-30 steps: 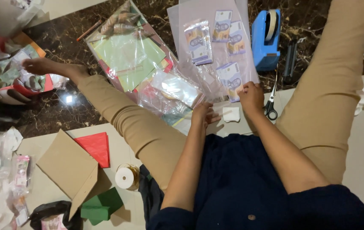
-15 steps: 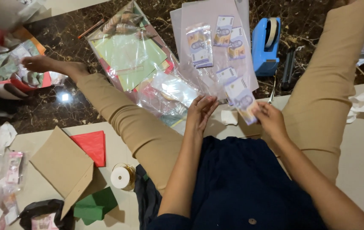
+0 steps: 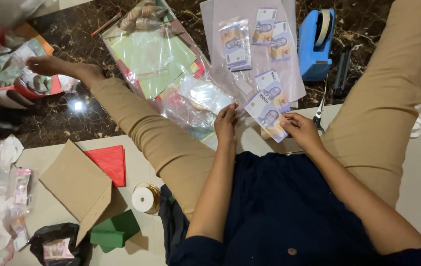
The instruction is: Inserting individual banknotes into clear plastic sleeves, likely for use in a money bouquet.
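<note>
On the floor, both hands (image 3: 264, 125) hold a banknote (image 3: 268, 117).

Warm indoor light is falling from overhead, leaving the scene moderately bright. A small white glare spot is shining on the dark marble floor (image 3: 77, 105), and the clear plastic sheet (image 3: 205, 93) is catching soft reflections. Shadows are lying short and soft beside the cardboard piece (image 3: 75, 184). The centre is staying fairly sharp, while the left edge is looking softer and slightly stretched.
</note>
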